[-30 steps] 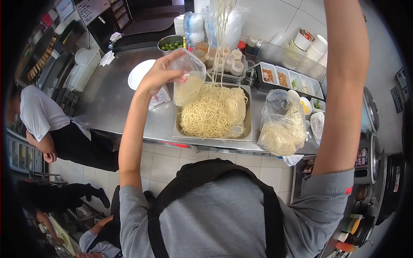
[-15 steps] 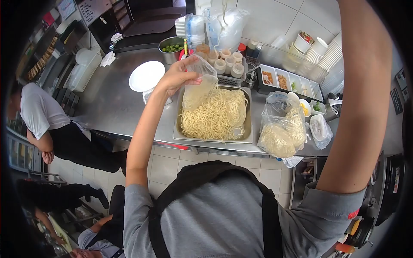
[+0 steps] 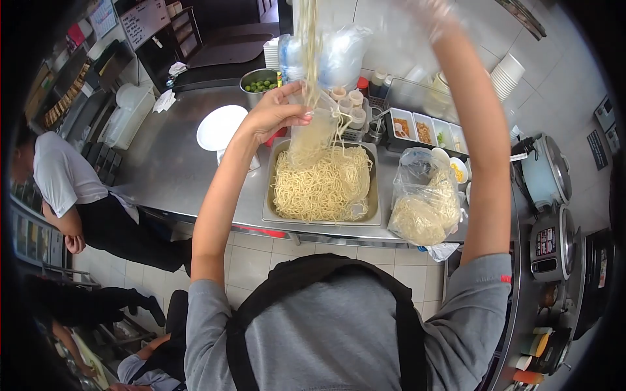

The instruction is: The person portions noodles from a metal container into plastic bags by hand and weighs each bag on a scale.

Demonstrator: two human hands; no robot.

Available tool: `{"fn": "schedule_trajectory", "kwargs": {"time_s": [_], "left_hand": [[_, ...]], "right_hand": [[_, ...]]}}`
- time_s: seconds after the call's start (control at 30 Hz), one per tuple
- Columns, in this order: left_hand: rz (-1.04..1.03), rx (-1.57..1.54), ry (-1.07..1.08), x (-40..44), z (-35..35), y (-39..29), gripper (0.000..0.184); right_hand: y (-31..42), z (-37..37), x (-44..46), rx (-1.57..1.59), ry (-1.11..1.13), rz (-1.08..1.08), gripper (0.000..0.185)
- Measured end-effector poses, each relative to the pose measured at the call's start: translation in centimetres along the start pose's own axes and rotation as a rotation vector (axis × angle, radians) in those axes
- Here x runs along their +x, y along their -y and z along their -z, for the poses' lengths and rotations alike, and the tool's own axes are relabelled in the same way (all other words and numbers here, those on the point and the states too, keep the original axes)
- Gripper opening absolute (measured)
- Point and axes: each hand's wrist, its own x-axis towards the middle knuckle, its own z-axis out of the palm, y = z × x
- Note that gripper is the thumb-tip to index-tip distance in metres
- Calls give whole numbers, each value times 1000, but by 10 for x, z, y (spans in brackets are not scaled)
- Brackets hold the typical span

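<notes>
My left hand [image 3: 279,116] pinches the rim of a clear plastic bag [image 3: 312,140], which has pale noodles inside. Long noodle strands [image 3: 310,49] come down from beyond the top edge into the bag's mouth, and a few dangle over its right side. Below the bag sits a metal tray [image 3: 267,212] heaped with yellow noodles [image 3: 313,190]. High at the top right, my right hand [image 3: 435,18] is blurred, apparently in a clear glove; its fingers are partly cut off. What it holds, if anything, is not visible.
A tied-looking bag of noodles [image 3: 424,208] lies right of the tray. Behind stand sauce bottles [image 3: 355,99], a topping box [image 3: 422,127] and a pot of green limes [image 3: 251,83]. White plates [image 3: 222,127] lie left. A co-worker [image 3: 78,189] stands at far left.
My right arm has swung inward and its hand has come into view at the top. Many more noodle strands now hang into the bag, which my left hand still holds.
</notes>
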Motion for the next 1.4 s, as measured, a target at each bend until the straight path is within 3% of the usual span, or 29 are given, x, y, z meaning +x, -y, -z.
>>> {"fn": "schedule_trajectory", "kwargs": {"time_s": [0.13, 0.17, 0.3, 0.37, 0.43, 0.53, 0.57, 0.67, 0.77, 0.87, 0.9, 1.0, 1.03, 1.1, 1.13, 1.2, 1.27, 1.4], "left_hand": [[27, 30, 2, 1, 5, 0, 71], [22, 40, -6, 2, 7, 3, 70], [-45, 76, -83, 1, 10, 14, 72], [-69, 101, -116, -3, 8, 16, 72], [-59, 136, -142, -8, 8, 19, 72], [56, 269, -145, -4, 33, 46, 72], [106, 327, -139, -2, 39, 50, 72], [95, 283, -126, -7, 36, 62, 73], [86, 337, -106, -7, 32, 59, 75], [57, 341, -127, -9, 33, 55, 74], [38, 339, -142, -9, 35, 53, 74], [92, 206, -110, -11, 42, 30, 71], [61, 170, -100, -12, 48, 23, 72], [1, 98, -84, -11, 61, 7, 73], [-48, 108, -91, -15, 67, -3, 72], [-130, 130, -94, -25, 71, -29, 70], [-136, 193, -170, -35, 83, -53, 62], [-149, 256, -373, -43, 117, -79, 59]], "right_hand": [[-75, -46, -34, -228, 240, -269, 21], [-77, -53, -37, -464, 468, -370, 48], [-149, -106, -109, -122, -2, -293, 68], [-194, -128, -131, -90, -26, -402, 65], [-208, -139, -136, -329, 138, -609, 57], [-198, -125, -131, -281, 266, -709, 39], [-184, -116, -128, -83, 146, -720, 21], [-162, -90, -106, 241, -17, -559, 14], [-130, -80, -75, 319, -152, -416, 15], [-124, -90, -56, 335, -152, -348, 18], [-137, -101, -58, 474, -85, -274, 23], [-152, -108, -42, -312, 305, -159, 28], [-127, -108, -40, -361, 349, -240, 33], [-133, -98, -44, -213, 75, -176, 38], [-116, -95, -48, -2, -114, -308, 43], [-95, -80, -58, 25, -273, -321, 44], [-98, -77, -73, 53, -341, -353, 38], [-119, -91, -104, 235, -275, -463, 38]]}}
